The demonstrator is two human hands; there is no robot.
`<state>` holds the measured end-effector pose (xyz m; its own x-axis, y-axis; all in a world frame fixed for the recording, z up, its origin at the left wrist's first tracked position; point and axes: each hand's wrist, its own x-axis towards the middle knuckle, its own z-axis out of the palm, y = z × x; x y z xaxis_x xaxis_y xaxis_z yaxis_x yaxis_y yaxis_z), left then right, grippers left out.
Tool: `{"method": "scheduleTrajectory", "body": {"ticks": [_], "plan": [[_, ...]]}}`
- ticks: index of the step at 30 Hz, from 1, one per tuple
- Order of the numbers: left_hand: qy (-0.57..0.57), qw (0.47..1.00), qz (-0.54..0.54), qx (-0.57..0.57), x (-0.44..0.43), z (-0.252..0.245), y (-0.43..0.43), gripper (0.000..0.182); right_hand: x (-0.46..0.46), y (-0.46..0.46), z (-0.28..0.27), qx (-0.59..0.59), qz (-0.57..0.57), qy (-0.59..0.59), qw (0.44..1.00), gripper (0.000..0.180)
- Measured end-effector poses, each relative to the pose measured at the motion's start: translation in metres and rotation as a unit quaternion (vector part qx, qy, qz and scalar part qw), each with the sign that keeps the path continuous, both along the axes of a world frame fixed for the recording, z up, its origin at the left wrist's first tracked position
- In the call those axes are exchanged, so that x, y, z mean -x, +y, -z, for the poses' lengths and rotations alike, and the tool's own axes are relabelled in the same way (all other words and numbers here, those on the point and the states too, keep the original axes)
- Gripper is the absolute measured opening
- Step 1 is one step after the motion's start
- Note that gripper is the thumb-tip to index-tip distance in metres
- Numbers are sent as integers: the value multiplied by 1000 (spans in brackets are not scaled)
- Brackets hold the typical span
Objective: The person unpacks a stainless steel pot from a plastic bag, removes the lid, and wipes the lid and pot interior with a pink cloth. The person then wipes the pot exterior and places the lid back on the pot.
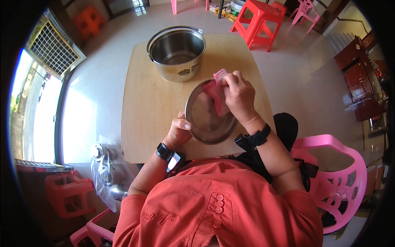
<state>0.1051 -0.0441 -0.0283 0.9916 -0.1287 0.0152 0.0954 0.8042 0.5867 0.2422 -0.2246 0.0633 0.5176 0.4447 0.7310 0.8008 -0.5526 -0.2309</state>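
My left hand [179,129] grips the left rim of a round, shallow stainless steel pan or lid [202,123], tilted above the near half of the table. A pink-red cloth [216,94] hangs from my right hand [239,92], pinched between thumb and fingers. Its lower part lies over the inside of the metal dish; slight blur makes contact hard to judge. Beyond the dish stands a deep stainless steel pot [180,69], upright, its bail handle resting along the back rim. The inside of the pot shows bare metal at the bottom.
A wooden-topped table [148,108] carries the pot. Behind it stand red plastic stools [262,23]. A pink plastic chair [336,148] is at my right. Metal ware in a clear plastic bag [106,169] sits low at the left, near a red stool [69,194].
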Motion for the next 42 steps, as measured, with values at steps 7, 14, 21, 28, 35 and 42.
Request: {"method": "scheduleTrajectory", "body": {"ticks": [7,14,21,28,35,42], "plan": [[1,996,44,73,-1,0,2,84,13,36,-33,49,-175,-82,980,10],[-12,994,-93,48,1,-2,-10,82,35,48,-35,164,-307,-151,925,20],[48,990,46,128,2,10,4,77,2,47,-20,172,-142,-109,969,24],[32,998,-42,39,0,9,4,80,-27,16,13,145,28,142,979,33],[20,997,-71,-8,2,-4,2,69,-17,-2,51,49,67,295,952,43],[-30,981,-119,-149,0,-50,-1,72,0,-2,52,-184,-9,450,874,46]]}}
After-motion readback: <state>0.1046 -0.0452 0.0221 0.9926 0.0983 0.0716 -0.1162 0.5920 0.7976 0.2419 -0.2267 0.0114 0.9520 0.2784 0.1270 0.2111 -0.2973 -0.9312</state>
